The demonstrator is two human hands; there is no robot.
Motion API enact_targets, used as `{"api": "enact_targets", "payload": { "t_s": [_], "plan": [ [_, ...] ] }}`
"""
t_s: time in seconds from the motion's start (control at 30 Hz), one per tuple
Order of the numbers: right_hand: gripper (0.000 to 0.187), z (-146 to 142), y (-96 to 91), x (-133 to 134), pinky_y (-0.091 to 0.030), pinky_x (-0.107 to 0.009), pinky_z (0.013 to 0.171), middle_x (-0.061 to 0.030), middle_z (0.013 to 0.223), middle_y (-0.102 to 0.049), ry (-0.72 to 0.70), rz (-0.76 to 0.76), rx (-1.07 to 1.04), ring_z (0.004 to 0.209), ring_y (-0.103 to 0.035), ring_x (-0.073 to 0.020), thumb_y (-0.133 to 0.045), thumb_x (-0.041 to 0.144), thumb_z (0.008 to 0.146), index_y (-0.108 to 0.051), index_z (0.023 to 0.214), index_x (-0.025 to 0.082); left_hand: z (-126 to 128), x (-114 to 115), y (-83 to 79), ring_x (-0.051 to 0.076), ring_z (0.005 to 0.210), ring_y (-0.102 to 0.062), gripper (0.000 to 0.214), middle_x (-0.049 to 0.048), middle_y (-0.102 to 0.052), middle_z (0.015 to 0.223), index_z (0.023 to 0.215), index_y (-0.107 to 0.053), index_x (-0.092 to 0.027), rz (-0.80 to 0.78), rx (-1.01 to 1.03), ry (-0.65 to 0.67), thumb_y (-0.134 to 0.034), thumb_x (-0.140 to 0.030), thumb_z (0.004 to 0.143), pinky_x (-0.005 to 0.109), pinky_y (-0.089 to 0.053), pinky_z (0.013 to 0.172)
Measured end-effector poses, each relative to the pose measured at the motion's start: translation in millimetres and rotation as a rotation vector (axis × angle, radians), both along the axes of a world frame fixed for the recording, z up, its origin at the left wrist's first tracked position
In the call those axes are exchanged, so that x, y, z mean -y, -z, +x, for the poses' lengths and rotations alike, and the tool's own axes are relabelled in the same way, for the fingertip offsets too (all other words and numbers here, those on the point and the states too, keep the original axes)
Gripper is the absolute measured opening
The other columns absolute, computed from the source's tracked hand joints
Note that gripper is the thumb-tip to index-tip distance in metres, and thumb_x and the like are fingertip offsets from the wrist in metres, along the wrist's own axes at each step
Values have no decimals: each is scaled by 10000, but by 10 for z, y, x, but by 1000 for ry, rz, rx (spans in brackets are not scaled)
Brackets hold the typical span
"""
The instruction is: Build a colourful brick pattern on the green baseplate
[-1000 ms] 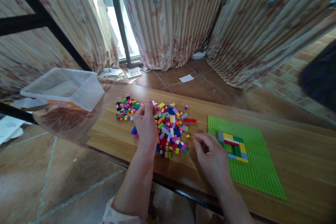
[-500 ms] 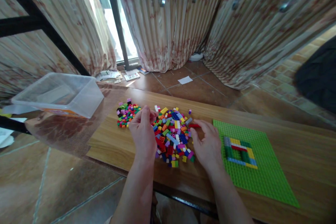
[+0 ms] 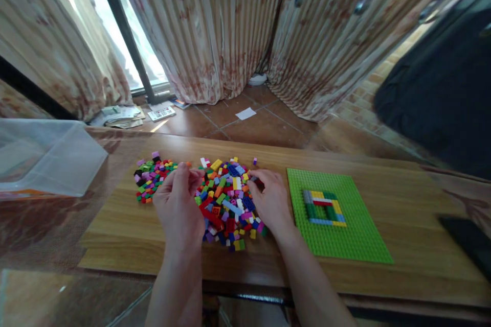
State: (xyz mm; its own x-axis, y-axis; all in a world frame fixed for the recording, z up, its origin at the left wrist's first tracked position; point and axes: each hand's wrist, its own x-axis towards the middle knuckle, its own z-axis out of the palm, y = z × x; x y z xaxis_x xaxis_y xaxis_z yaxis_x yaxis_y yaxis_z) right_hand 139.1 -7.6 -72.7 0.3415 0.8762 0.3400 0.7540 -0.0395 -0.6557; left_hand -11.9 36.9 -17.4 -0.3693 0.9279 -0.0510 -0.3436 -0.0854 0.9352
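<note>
Spanning the view, a brown wooden tabletop (image 3: 414, 214) bears a flat green studded baseplate (image 3: 345, 245). A multicoloured plastic brick heap (image 3: 230, 208) lies between the left hand (image 3: 179, 204), thumb and fingertips together, and the right hand (image 3: 273, 199), nearer the baseplate, finger closure unclear. Right of both, a low rectangular brick ring (image 3: 322, 203) sits on the baseplate.

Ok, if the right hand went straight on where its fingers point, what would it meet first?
Likely the larger pile of multicoloured plastic bricks, at its right edge; the right hand may be touching it, depth being unclear.
</note>
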Motion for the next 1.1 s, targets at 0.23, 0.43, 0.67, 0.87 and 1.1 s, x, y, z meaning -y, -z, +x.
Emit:
{"api": "enact_targets", "payload": {
  "t_s": [0.23,0.43,0.67,0.87,1.1],
  "plan": [
    [270,-22,-124,138,-477,-400,968,-100,1122,-679,-32,112,-104,1069,-616,-225,-524,251,912,-658,1142,208,65,50,-11,99,619,-600,234,-21,-614,593,561,-603,-172,-8,-24,39,-691,-319,720,208,-481,609],
    [277,189,-289,415,-561,-351,838,-75,1084,-669,-41,181,-296,949,-654,-185,-565,274,871,-649,1132,239,202,140,48,118,638,-583,242,-5,-641,635,592,-658,-193,33,-171,177,-668,-342,783,230,-454,612],
    [353,911,-242,842,-571,-354,729,-41,848,-717,187,108,-567,741,-681,-178,-717,320,734,-674,1064,202,617,475,127,113,542,-497,237,-31,-569,564,674,-671,-192,163,-542,597,-589,-321,855,234,-361,525],
    [285,1314,-157,1107,-555,-375,802,-66,968,-719,210,96,-420,847,-666,-185,-674,319,769,-734,1026,210,989,741,243,143,725,-627,150,10,-689,758,778,-665,-184,316,-739,715,-549,-200,872,254,-458,683],
    [296,1286,-233,1221,-552,-366,834,-43,1012,-742,49,-34,-247,862,-684,-179,-600,214,804,-720,1074,234,1196,838,361,159,758,-660,137,25,-705,807,816,-663,-186,272,-794,773,-544,-132,857,271,-489,688]
  ]
}}
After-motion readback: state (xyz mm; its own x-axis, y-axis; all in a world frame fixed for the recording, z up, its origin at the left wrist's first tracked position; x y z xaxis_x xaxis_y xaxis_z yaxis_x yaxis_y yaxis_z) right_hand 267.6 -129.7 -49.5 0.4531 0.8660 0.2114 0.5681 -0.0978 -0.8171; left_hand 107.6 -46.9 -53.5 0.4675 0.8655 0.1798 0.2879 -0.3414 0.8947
